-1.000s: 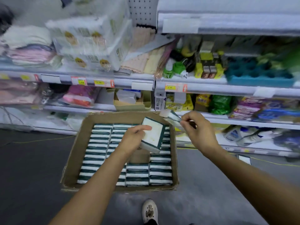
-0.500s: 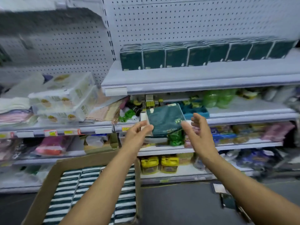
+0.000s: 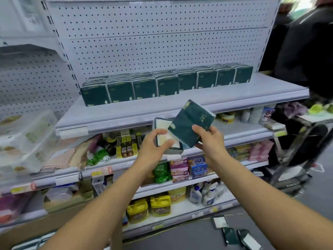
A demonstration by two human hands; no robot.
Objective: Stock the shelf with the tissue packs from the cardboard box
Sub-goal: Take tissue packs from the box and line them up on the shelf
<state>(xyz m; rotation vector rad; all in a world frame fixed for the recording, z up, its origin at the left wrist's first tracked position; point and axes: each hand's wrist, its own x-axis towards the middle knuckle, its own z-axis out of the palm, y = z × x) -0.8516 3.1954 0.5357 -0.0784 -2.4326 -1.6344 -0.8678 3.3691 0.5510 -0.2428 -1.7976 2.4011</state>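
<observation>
My right hand grips a dark green tissue pack, tilted, just below the front edge of the white shelf. My left hand holds a second tissue pack with its white side towards me, partly behind the first. Along the back of that shelf stands a row of several green tissue packs against the pegboard. The cardboard box shows only as a brown edge at the bottom left, with a few packs visible inside.
Lower shelves hold small goods, yellow containers and spray bottles. Clear plastic bundles sit at left. Loose tissue packs lie on the dark floor at the bottom right. A person in dark clothes stands at right beside a cart.
The view rose from the box to the shelf. Both hands lifted the packs upward; my right hand now grips the green pack, separated from the one in my left.
</observation>
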